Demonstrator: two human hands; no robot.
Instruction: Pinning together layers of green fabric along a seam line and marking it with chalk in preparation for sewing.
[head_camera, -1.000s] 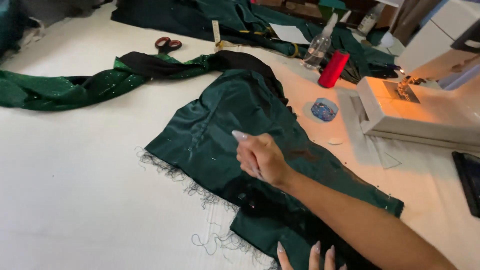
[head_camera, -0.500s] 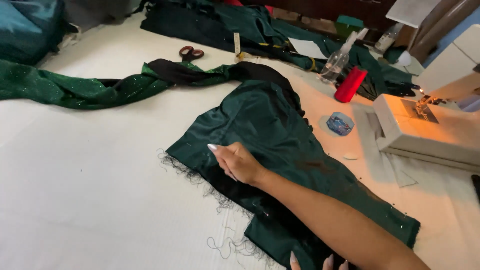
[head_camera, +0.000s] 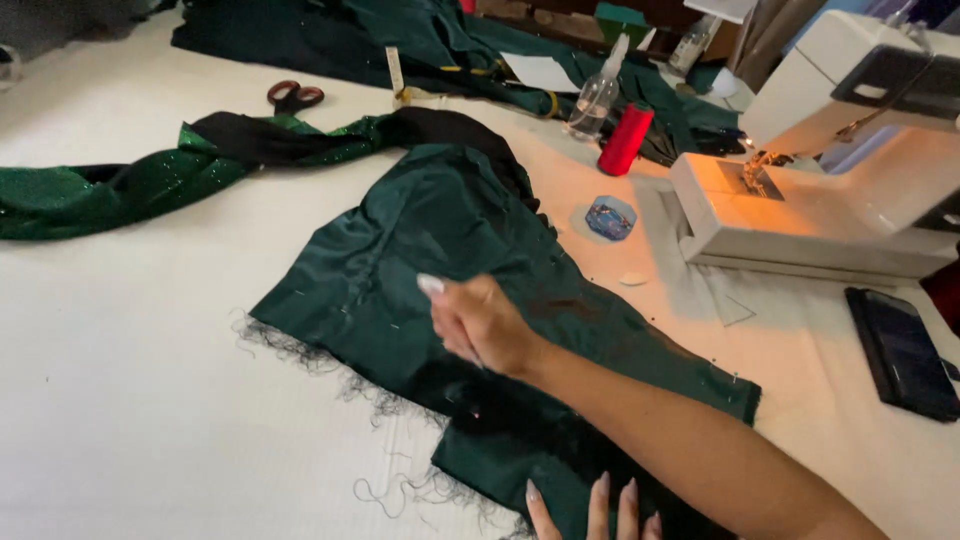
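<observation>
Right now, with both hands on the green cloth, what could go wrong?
The right hand presses the green cloth, which seems to hold small pins; a finger might get pricked. The frayed edge may shed more threads if dragged. The left hand rests at the near edge, so the cloth could bunch between them.

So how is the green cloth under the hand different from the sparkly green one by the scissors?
The satin green cloth lies spread flat, while the sparkly green cloth is bunched into a long twisted strip. The satin one is smooth and darker with a frayed, thready edge; the sparkly one glitters and is brighter. The right hand rests on the satin piece; nothing touches the sparkly one. Both are green, lie on the white table and have black fabric with them.
</observation>
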